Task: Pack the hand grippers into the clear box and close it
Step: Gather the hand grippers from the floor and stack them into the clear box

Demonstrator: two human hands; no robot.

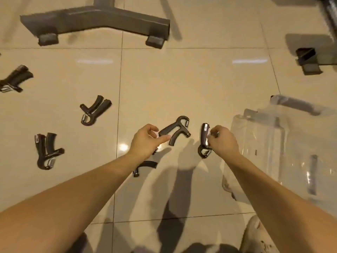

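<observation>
Prob. rigid & light, black plastic hand gripper w/ steel spring (203, 136) is pinched by its handle in right grip (224, 141) while left grip (144, 141) is held open beside 2nd gripper (179, 126).

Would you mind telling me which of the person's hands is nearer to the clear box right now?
Right. The right hand, holding a hand gripper, is just left of the clear box; the left hand is farther left, beyond a loose gripper.
</observation>
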